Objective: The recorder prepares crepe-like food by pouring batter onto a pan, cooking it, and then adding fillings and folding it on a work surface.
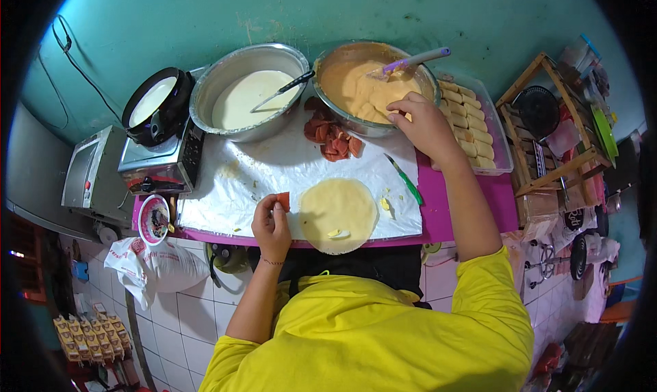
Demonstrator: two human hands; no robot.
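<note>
A round, pale yellow crepe (338,207) lies flat at the table's front edge, with a small piece of boiled egg (337,234) on its near part. Just left of it, my left hand (272,229) pinches a reddish meat slice (283,200). My right hand (426,126) reaches over the near right rim of a metal basin of thick orange filling (349,77). Its thumb and fingers are closed; whatever may be between them is hidden. A heap of reddish meat slices (335,140) sits between the crepe and the basins.
A second metal basin (205,108) holds pale batter and a black-handled ladle (284,89). Far left, a black pan (171,111) rests on a stove (147,161). Rolled crepes (472,122) fill a plastic box at right. A green-handled knife (408,181) lies near my right forearm.
</note>
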